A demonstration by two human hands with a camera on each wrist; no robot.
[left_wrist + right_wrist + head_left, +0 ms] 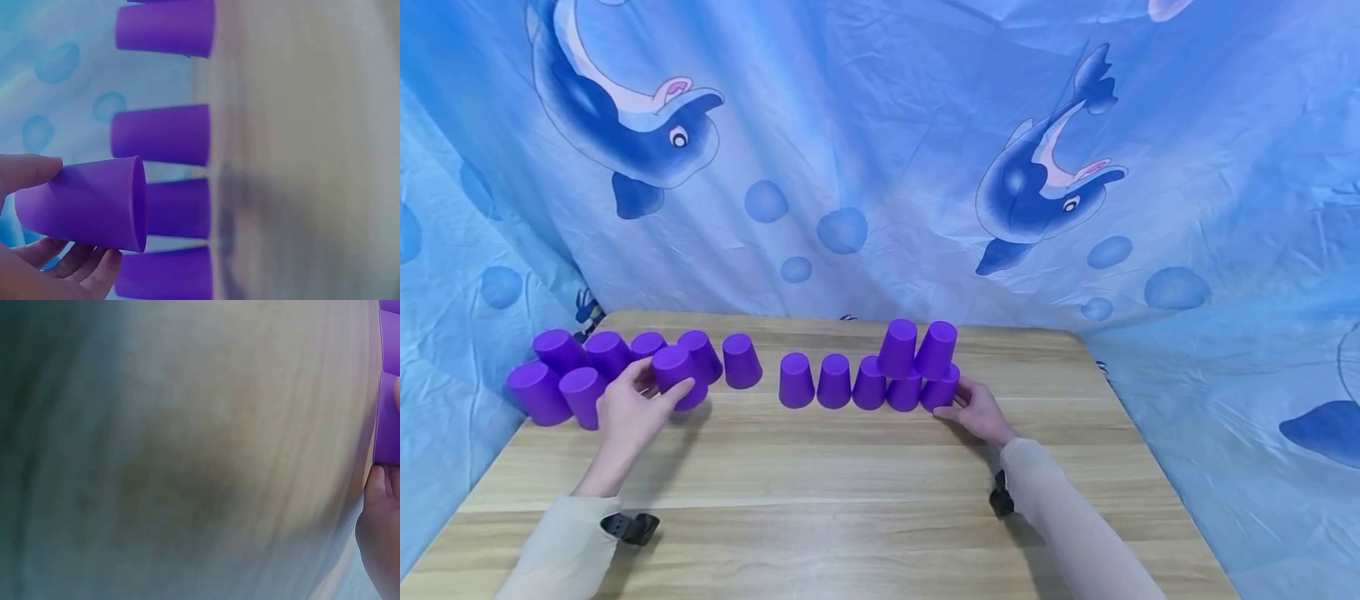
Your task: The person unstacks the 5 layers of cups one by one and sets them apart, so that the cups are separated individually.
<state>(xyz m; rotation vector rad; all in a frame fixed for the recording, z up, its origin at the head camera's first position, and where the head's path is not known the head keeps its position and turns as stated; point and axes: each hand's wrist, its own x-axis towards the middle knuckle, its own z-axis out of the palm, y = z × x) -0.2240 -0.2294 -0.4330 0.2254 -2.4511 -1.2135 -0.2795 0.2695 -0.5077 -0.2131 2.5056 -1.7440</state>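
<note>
My left hand (636,408) holds an upside-down purple cup (676,371) between thumb and fingers. In the left wrist view this cup (87,203) is raised off the table, in front of other cups. On the right, a bottom row of several inverted purple cups (834,382) stands on the table, with two cups (897,348) on top at its right end. My right hand (981,412) grips the rightmost bottom cup (938,390), thumb at the front and fingers round its right side. Only part of that cup (389,425) shows at the right wrist view's edge.
Several more inverted purple cups (580,396) cluster at the table's left edge, near my left hand. One cup (742,362) stands by itself between the cluster and the row. Behind the wooden table (820,500) hangs a blue dolphin-print cloth (895,150).
</note>
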